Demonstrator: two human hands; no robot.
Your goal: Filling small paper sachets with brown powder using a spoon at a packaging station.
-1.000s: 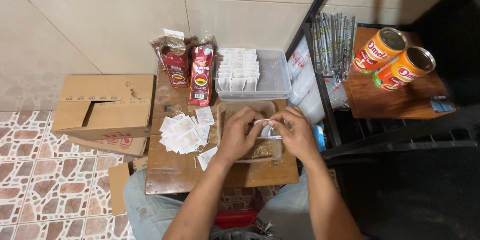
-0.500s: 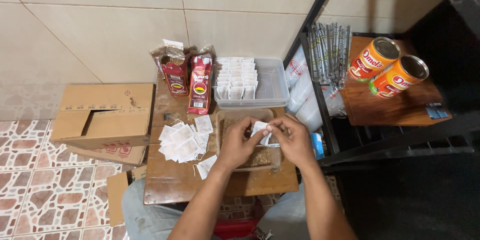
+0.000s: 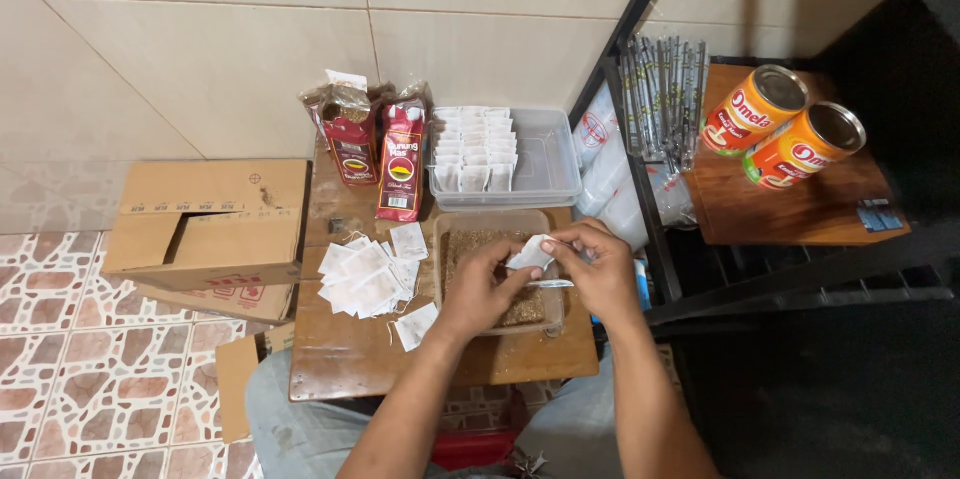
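Note:
My left hand (image 3: 478, 291) and my right hand (image 3: 598, 274) meet over a clear shallow tray of brown loose tea (image 3: 520, 311) on a small wooden table (image 3: 350, 354). Both pinch one small white paper sachet (image 3: 531, 252) between them. My right hand also holds a small spoon (image 3: 552, 283) that lies across the tray. A pile of empty white sachets (image 3: 368, 274) lies left of the tray. Behind it stands a clear plastic box (image 3: 548, 167) with rows of filled sachets (image 3: 474, 147).
Two red foil packets (image 3: 375, 151) stand at the table's back left. An open cardboard box (image 3: 210, 222) sits on the tiled floor at left. A black metal rack (image 3: 655, 209) at right holds straws (image 3: 662, 97), plastic bags and two orange cans (image 3: 782, 127) on a wooden shelf.
The view has shifted slightly. My hands stay together over the tray, still working the same sachet, now lifted a little higher.

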